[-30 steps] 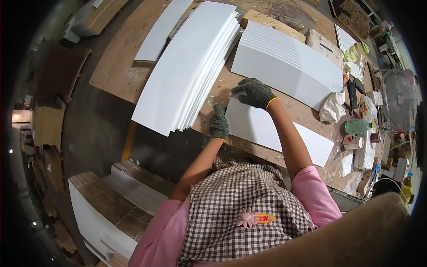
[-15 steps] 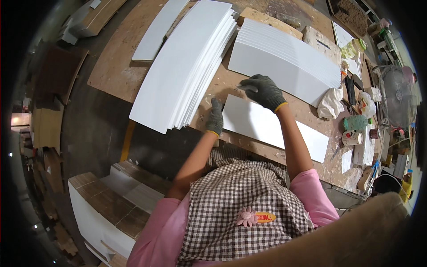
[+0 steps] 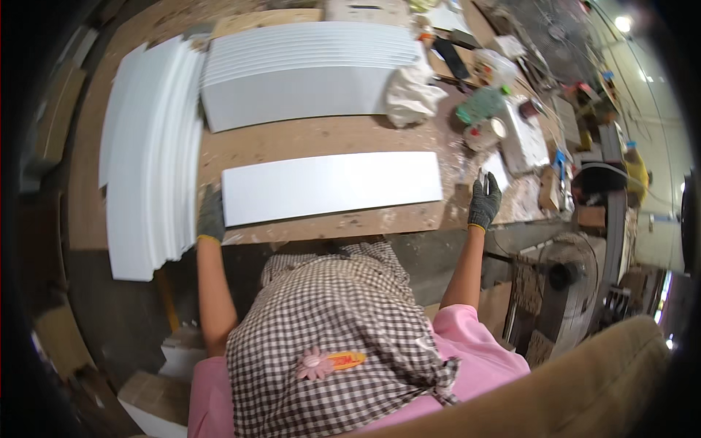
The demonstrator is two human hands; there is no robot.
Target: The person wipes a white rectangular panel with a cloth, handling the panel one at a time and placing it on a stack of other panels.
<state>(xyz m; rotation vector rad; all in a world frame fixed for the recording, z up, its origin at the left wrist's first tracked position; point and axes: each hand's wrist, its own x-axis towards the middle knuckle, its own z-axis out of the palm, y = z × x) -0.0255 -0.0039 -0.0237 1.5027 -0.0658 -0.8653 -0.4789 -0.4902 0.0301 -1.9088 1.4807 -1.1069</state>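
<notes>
A long white panel (image 3: 332, 188) lies flat on the work table near its front edge. My left hand (image 3: 212, 216), in a dark grey knit glove with a yellow cuff, is at the panel's left end with its fingers stretched out. Past the panel's right end, apart from it, is my right hand (image 3: 484, 203) in a matching glove. Its fingers are drawn together around a small pale tip that is too small to name. Left of my left hand stands a tall stack of white panels (image 3: 150, 160). Behind the single panel, more white panels (image 3: 292, 95) overlap in stepped rows.
A crumpled white cloth (image 3: 412, 93) lies by the stepped panels. Farther right are a green plastic bottle (image 3: 482, 106), a white cup-like container (image 3: 485, 134) and a white block (image 3: 524, 139). A fan (image 3: 551, 33) stands at the back right. The table's front edge (image 3: 328, 232) runs before me.
My view has turned to the right. My right hand has moved from above the panel to beyond its right end. My left hand remains by the panel's left end.
</notes>
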